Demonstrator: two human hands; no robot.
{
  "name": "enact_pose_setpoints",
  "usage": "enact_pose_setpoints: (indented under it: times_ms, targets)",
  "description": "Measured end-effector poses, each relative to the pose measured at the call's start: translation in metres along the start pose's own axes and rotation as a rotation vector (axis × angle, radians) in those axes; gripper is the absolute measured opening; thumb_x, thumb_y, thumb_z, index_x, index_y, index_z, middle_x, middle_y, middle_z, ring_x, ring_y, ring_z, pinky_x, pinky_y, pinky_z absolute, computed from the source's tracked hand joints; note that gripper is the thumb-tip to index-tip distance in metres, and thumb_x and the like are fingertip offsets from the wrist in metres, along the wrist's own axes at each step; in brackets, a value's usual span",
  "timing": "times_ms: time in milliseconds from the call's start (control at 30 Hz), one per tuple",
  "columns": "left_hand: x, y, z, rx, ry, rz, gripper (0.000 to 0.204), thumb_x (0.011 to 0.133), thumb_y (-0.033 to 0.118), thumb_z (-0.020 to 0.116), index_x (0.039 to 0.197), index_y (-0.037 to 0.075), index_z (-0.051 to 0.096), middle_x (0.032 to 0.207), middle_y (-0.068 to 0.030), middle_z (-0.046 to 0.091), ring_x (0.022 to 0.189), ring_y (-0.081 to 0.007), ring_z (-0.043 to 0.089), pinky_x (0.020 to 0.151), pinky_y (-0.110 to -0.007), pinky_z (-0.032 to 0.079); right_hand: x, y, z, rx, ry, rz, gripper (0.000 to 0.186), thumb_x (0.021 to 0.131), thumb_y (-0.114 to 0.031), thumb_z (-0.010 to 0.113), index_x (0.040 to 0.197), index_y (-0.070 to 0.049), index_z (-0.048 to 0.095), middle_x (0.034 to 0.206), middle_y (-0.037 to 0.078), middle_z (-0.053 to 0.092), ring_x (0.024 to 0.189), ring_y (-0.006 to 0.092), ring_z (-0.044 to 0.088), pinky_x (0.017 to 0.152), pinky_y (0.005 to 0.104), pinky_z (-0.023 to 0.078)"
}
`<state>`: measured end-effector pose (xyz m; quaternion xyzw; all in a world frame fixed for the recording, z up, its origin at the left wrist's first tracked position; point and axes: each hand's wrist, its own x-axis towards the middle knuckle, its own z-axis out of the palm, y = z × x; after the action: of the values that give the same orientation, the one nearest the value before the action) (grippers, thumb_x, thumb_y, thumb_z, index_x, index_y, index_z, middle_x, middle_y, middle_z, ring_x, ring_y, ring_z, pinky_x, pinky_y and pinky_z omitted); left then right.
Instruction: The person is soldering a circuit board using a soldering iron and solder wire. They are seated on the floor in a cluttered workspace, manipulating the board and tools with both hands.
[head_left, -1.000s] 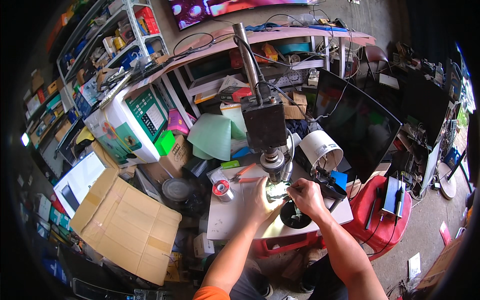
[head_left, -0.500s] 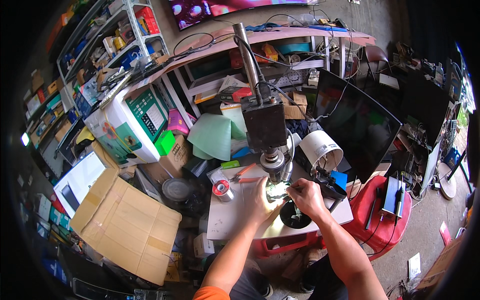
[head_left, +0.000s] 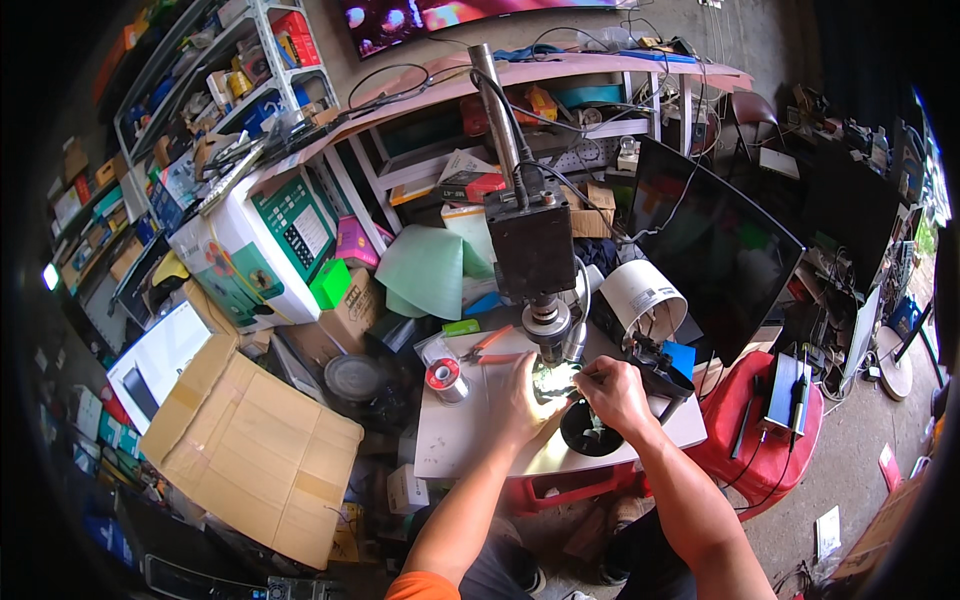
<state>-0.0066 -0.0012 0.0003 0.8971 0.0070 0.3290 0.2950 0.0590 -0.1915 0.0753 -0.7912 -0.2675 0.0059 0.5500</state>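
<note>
My left hand [head_left: 524, 408] grips the side of a small, brightly lit piece [head_left: 553, 381] under the lens of a black microscope [head_left: 545, 318]. The glare hides what kind of piece it is. Close by on the right, my right hand [head_left: 614, 394] is closed in a pinch at the piece's edge; whatever lies between its fingertips is too small to make out. Below the hands, a round black base [head_left: 578, 437] shows on the white tabletop [head_left: 450, 445]. A solder spool [head_left: 447, 380] and orange-handled pliers [head_left: 490, 345] lie to the left of my hands.
A white cylindrical container [head_left: 645, 298] lies tipped at the table's back right. On a red stool [head_left: 730, 425] at the right sits a blue box-shaped device [head_left: 786, 395] with cables. An opened cardboard box [head_left: 255, 440] fills the left, and a large dark screen [head_left: 710, 240] leans behind.
</note>
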Motion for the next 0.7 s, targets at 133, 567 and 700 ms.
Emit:
enact_pose_setpoints:
  times_ms: [133, 567, 700]
  targets:
    - [0.0001, 0.0029, -0.0012, 0.004, 0.000, -0.008, 0.102, 0.073, 0.036, 0.092, 0.152, 0.000, 0.040, 0.150, -0.0238, 0.051, 0.139, -0.0407, 0.051, 0.114, -0.049, 0.043, 0.0002, 0.0000, -0.0006, 0.002, -0.007, 0.010, 0.021, 0.090, -0.011, 0.076, 0.096, 0.009, 0.073, 0.080, 0.019, 0.077, 0.069, 0.0186, 0.074, 0.065, 0.0324, 0.058]
    - [0.0008, 0.0005, -0.0013, 0.009, 0.006, 0.012, 0.101, 0.073, 0.037, 0.092, 0.152, 0.001, 0.040, 0.149, -0.0233, 0.051, 0.138, -0.0406, 0.051, 0.113, -0.050, 0.044, 0.0003, -0.0008, -0.0007, 0.018, 0.002, 0.024, 0.022, 0.090, -0.011, 0.077, 0.094, 0.009, 0.073, 0.080, 0.020, 0.077, 0.069, 0.0172, 0.073, 0.063, 0.0321, 0.057]
    - [0.0003, 0.0017, -0.0021, 0.021, 0.006, 0.003, 0.100, 0.073, 0.038, 0.092, 0.152, 0.001, 0.041, 0.149, -0.0232, 0.051, 0.138, -0.0403, 0.051, 0.114, -0.050, 0.043, -0.0004, -0.0036, -0.0014, 0.021, 0.007, 0.021, 0.022, 0.089, -0.012, 0.077, 0.094, 0.009, 0.073, 0.079, 0.020, 0.076, 0.068, 0.0175, 0.073, 0.062, 0.0321, 0.057]
